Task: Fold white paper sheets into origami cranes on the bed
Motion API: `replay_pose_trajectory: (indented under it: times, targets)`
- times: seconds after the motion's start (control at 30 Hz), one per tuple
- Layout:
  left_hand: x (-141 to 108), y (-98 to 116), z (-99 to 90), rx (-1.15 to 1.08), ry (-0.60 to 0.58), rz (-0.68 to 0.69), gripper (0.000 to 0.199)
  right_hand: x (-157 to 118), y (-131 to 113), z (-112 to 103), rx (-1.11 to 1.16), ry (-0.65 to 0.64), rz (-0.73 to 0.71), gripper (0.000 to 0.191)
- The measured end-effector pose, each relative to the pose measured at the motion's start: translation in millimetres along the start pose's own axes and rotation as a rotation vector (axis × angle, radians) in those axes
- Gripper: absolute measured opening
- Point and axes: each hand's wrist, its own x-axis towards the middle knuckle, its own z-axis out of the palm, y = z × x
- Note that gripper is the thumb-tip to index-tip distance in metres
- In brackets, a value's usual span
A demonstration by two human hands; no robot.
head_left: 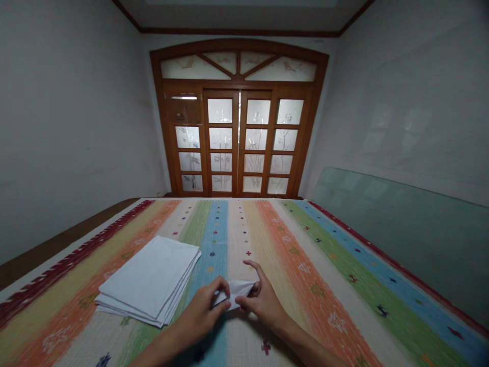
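A: What is lying to the left of the grip?
B: A loose stack of white sheets [153,275], apparently paper, is resting just beyond the left hand [206,308], its edges fanning unevenly.
A: And the grip itself?
B: The left hand is pinching one end of a small folded white piece [237,290] between thumb and fingers. That piece is sitting between both hands, and the right hand [266,302] is pinching its other end, its index finger lifting clear.
A: What could be going wrong?
B: If the hands were pulling unevenly, the folds could be slipping or the piece tearing; a straying left forearm could be nudging the stack askew.
A: Is any writing showing?
B: No readable brand or label is appearing; right of the grip, the striped cloth [284,244] is showing only small motifs.
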Motion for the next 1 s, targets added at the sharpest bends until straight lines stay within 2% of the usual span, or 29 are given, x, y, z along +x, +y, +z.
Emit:
replay_pose_trajectory:
  times: [0.1, 0.2, 0.4, 0.57, 0.73, 0.87, 1.0]
  targets:
    - [3.3, -5.3, 2.9, -0.199, -0.021, -0.076, 0.012, -1.5, -1.1, 1.6, 0.05, 0.003, -0.007, 0.095]
    - [6.5, -10.6, 4.9, -0.33, -0.024, -0.136, 0.02, -1.7, 0.2, 1.3, 0.069, -0.016, -0.025, 0.087]
    - [13.7, -19.4, 7.9, -0.519, 0.026, -0.182, 0.051, -1.0, 10.1, -1.2, 0.122, -0.085, -0.144, 0.08]
    - [13.8, -20.9, 14.6, -0.616, 0.03, -0.199, 0.057, -2.9, 9.4, -0.9, 0.062, -0.078, -0.118, 0.058]
    - [9.7, -13.3, 14.5, -0.522, 0.034, -0.163, 0.05, -3.0, 7.5, -0.2, 0.012, -0.05, -0.146, 0.044]
    - [6.1, -3.1, 9.7, -0.263, 0.077, -0.115, 0.04, -2.7, 7.4, -0.5, -0.026, -0.033, -0.151, 0.04]
    - [4.7, 3.0, 7.8, -0.086, 0.146, -0.142, 0.036, -2.8, 8.0, -0.7, -0.043, -0.029, -0.126, 0.043]
